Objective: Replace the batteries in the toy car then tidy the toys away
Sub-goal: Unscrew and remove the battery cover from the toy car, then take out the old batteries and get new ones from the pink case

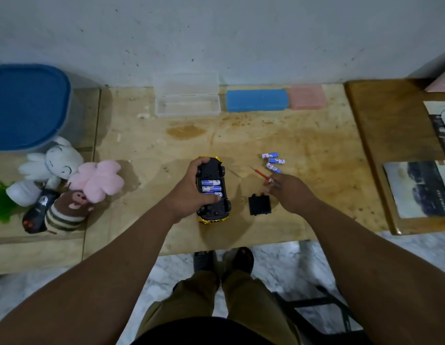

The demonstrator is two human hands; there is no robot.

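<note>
A yellow toy car (213,192) lies upside down on the wooden table (303,135), its black underside up and its battery bay open with three blue batteries (211,188) in it. My left hand (191,190) grips the car from the left side. My right hand (295,192) rests to the right, fingers closed around the handle of a red screwdriver (262,176) whose tip points up-left. The black battery cover (259,204) lies loose between car and right hand. Three more blue batteries (272,161) lie just beyond the right hand.
Plush toys (74,180) and a black remote control (36,212) sit at the left, beside a blue-lidded bin (27,105). A clear open case (187,100), a blue box (257,100) and a pink box (307,97) line the wall. Magazines (420,188) lie at the right.
</note>
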